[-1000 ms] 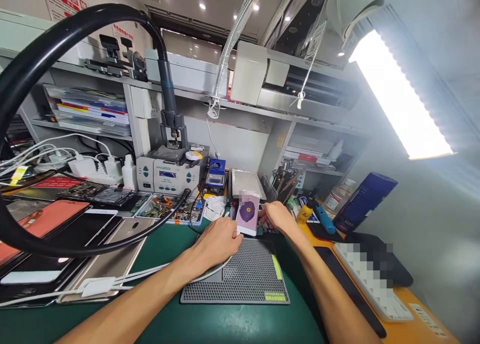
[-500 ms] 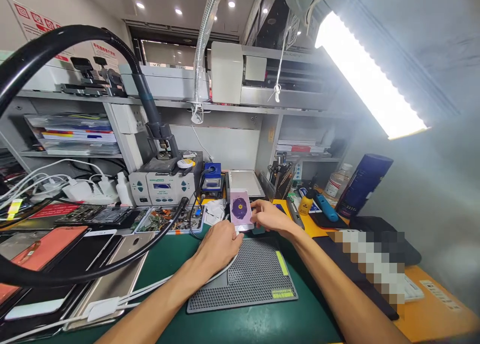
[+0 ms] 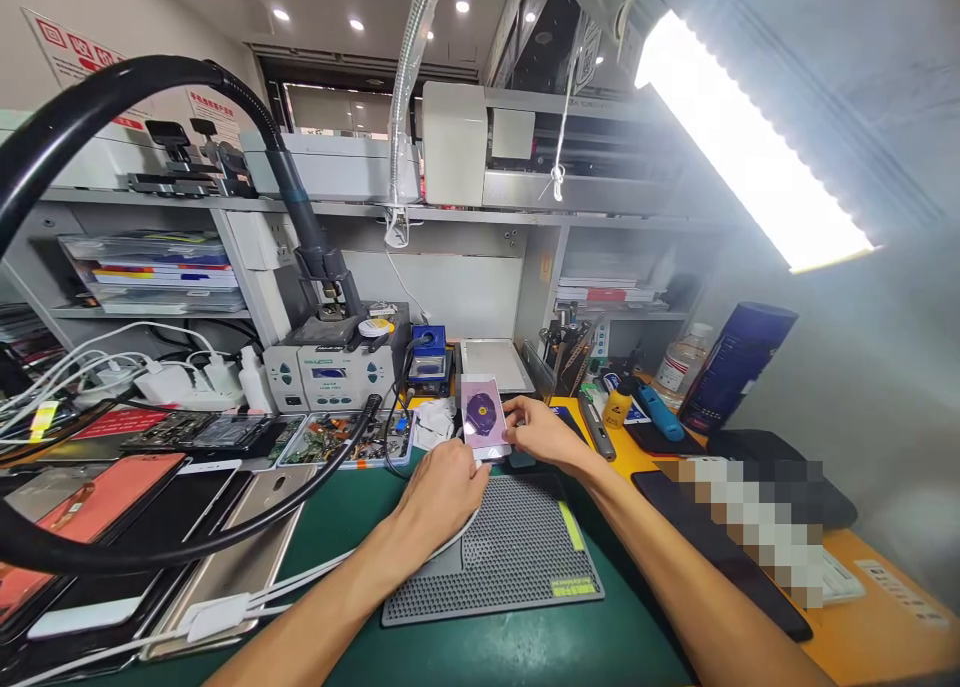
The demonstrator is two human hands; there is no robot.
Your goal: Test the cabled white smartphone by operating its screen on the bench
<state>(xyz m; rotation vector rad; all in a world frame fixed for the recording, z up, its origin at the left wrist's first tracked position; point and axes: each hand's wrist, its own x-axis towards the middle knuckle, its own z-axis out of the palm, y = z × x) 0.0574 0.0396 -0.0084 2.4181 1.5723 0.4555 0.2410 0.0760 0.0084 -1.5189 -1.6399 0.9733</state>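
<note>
A white-edged phone [image 3: 484,412] with its screen lit is propped upright near the middle of the bench, showing a dark round pattern on a pink background. My right hand [image 3: 538,429] grips its right edge between thumb and fingers. At the phone's lower left corner is my left hand [image 3: 447,479], its fingers curled closed around the end of a white cable [image 3: 319,569]. The plug is hidden by the fingers, so I cannot tell whether it sits in the phone. Under the hands lies a grey textured mat [image 3: 517,552] with yellow-green labels.
Several phones [image 3: 217,557] lie at the left, beneath a thick black hose [image 3: 247,542]. Behind them are a parts tray [image 3: 300,457] and a grey soldering station [image 3: 326,372]. On the right stand a yellow bottle [image 3: 617,405] and a blue tool [image 3: 658,413]. A bright lamp [image 3: 750,137] hangs overhead.
The whole view has shifted slightly, with things appearing a little further right. Both hands keep their grips, and the phone stays between them.
</note>
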